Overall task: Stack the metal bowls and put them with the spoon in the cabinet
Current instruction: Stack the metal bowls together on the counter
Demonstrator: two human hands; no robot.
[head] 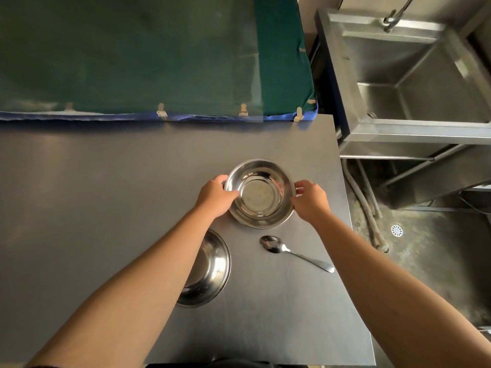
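Observation:
A shiny metal bowl sits upright on the dark table, toward its right side. My left hand grips the bowl's left rim and my right hand grips its right rim. A second metal bowl lies nearer to me on the table, partly hidden under my left forearm. A metal spoon rests to the right of that bowl, its head pointing left and its handle toward the table's right edge. No cabinet is in view.
A green cloth-covered block with metal clips lines the table's far edge. A steel sink stands to the right, beyond a gap. Grey hoses and a floor drain lie below the table's right edge.

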